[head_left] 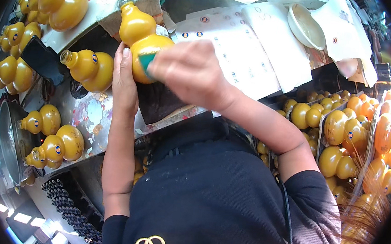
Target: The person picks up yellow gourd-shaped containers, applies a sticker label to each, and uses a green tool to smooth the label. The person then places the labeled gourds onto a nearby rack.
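Glossy yellow gourd-shaped bottle [139,24] is held along its side by the left hand [126,76], while the blurred right hand [193,70] grasps a flat green piece [145,63] against its lower bulb.

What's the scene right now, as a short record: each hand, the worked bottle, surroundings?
left hand: against the bottle's side, fingers partly hidden
right hand: blurred, holding a green piece at the lower bulb
worked bottle: yellow, gourd-shaped, neck pointing away from the person
left neighbour: another yellow bottle
right of bottle: printed white sheets, pale bowl
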Demonstrator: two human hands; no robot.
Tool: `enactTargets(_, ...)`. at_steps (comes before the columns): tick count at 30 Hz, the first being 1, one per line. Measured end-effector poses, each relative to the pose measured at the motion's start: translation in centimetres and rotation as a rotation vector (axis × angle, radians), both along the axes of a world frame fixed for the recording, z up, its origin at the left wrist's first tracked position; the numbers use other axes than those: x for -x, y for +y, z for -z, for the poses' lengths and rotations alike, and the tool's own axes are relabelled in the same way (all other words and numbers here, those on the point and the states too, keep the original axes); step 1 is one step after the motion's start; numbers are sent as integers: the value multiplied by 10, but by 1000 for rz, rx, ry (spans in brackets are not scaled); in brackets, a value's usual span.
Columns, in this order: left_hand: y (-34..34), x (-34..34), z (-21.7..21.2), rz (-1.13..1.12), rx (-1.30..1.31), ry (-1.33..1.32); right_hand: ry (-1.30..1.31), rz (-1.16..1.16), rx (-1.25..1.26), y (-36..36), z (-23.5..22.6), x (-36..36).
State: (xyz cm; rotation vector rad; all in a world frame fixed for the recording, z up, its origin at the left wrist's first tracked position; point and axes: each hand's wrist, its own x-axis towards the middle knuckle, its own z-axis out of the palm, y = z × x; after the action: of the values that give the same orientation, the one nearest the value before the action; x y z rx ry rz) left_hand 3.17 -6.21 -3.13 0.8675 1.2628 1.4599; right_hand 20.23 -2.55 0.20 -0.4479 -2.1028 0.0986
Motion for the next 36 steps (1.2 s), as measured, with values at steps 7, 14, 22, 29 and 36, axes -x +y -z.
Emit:
enactTargets(7, 6, 6, 7, -15, -9, 16, -280, -224, 44, -23, 27, -5)
enactTargets(14, 1, 11, 8, -46, 51, -18, -139, -303, 234, -25, 19, -19)
enactTargets(22, -24, 4, 0, -89, 12, 64, 799, 109, 1761, -25, 39, -115)
enactTargets(29, -25, -3, -1, -108, -44, 85, -190, 401, 684, 93, 63, -130)
enactTargets(36, -31, -3, -2, -166, -14, 104, -740, 473, 638, 167, 69, -71)
